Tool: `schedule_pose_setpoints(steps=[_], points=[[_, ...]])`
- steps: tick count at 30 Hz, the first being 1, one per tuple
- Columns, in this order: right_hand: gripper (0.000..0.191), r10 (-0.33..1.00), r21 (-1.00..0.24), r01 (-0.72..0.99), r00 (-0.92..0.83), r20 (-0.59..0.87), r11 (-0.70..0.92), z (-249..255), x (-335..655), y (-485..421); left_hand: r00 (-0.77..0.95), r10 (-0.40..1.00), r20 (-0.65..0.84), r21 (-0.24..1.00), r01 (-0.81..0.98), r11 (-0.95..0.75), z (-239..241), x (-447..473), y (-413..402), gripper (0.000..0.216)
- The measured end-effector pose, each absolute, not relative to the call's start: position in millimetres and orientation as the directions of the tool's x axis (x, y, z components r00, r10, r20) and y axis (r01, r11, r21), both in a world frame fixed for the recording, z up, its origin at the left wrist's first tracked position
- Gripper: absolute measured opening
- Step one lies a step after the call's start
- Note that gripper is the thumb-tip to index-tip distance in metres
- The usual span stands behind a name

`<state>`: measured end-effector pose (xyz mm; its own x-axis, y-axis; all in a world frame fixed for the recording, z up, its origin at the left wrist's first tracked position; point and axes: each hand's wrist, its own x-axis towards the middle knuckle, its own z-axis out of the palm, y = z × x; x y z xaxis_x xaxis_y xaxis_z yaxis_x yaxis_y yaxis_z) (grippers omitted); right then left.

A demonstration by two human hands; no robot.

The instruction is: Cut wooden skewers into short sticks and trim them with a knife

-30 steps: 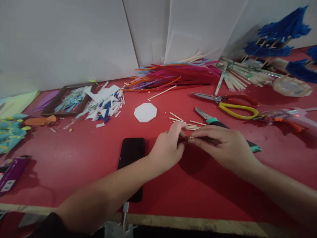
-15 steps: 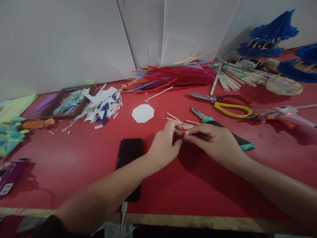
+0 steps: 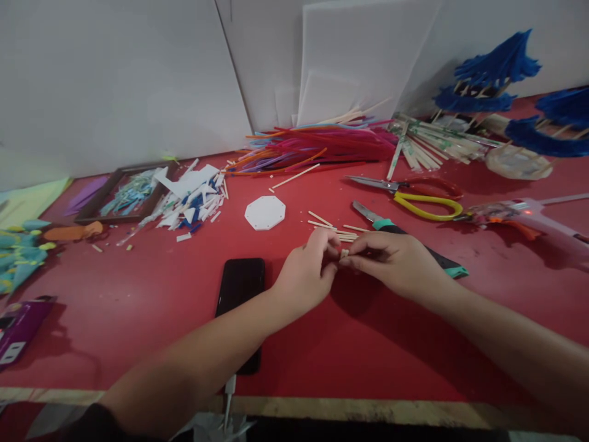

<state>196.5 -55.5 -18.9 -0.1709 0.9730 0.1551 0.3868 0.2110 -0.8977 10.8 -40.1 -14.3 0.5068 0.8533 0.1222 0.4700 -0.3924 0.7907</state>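
Between my two hands, over the middle of the table, is a small bunch of short pale wooden sticks (image 3: pixel 344 253), with only its ends showing. My right hand (image 3: pixel 400 264) pinches it between thumb and fingers. My left hand (image 3: pixel 304 270) is closed against its other side, fingers curled and partly hidden. Just beyond the fingertips lie several loose wooden sticks (image 3: pixel 347 232) on the red tabletop. A white octagonal piece (image 3: pixel 265 213) with small holes near its corners rests farther back, left of them. Beside my right hand is a cutting tool (image 3: pixel 391 226) with a black and green handle, partly covered.
A black phone (image 3: pixel 240 285) lies beside my left forearm. Scissors (image 3: pixel 427 207) with yellow and red handles and a glue gun (image 3: pixel 519 209) are on the right. Pipe cleaners (image 3: pixel 317 147), wrapped chopsticks (image 3: pixel 423 144), scraps (image 3: pixel 193 196) and blue models (image 3: pixel 497 61) line the back.
The view has shifted slightly. Both hands stay together at the same spot, and the held sticks have turned a little between the fingertips.
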Motion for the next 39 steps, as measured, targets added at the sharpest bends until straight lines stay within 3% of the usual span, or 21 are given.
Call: schedule_pose_setpoints(steps=[8,16,33,39], points=[[0.017,0.899,-0.759,0.489,-0.316,0.305,0.429,-15,202,-63,0.566,0.804,0.184,0.706,0.492,-0.509,-15,9,-44,0.031],[0.016,0.882,-0.717,0.517,-0.332,0.334,0.467,-14,199,-66,0.582,0.791,0.187,0.693,0.493,-0.526,-14,9,-44,0.033],[0.011,0.887,-0.745,0.482,-0.242,0.393,0.461,-22,194,-67,0.450,0.882,0.143,0.882,0.347,-0.320,-14,12,-45,0.033],[0.013,0.869,-0.680,0.544,-0.347,0.352,0.492,-13,199,-65,0.452,0.886,0.104,0.898,0.341,-0.279,-20,12,-42,0.031]])
